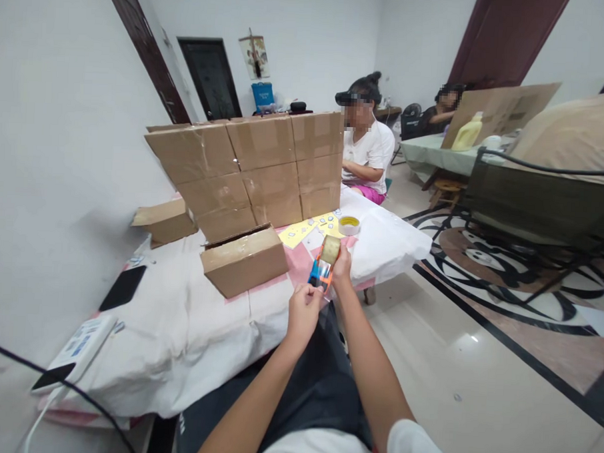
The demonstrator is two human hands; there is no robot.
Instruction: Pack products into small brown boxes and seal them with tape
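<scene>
My right hand (341, 267) grips an orange and blue tape dispenser (322, 267) with a roll of brown tape (330, 249) on top, held above the table's near edge. My left hand (303, 311) is closed in a pinch just below the dispenser, apparently on the loose tape end, which is too small to see clearly. A shut cardboard box (244, 260) lies on the white-covered table (187, 328) just left of both hands.
A wall of stacked taped boxes (254, 171) stands behind, with another box (165, 220) at the left. A spare tape roll (349, 224), yellow sheet (296, 234), black phone (123, 287) and power strip (76, 350) lie on the table. A seated person (368, 149) works across it.
</scene>
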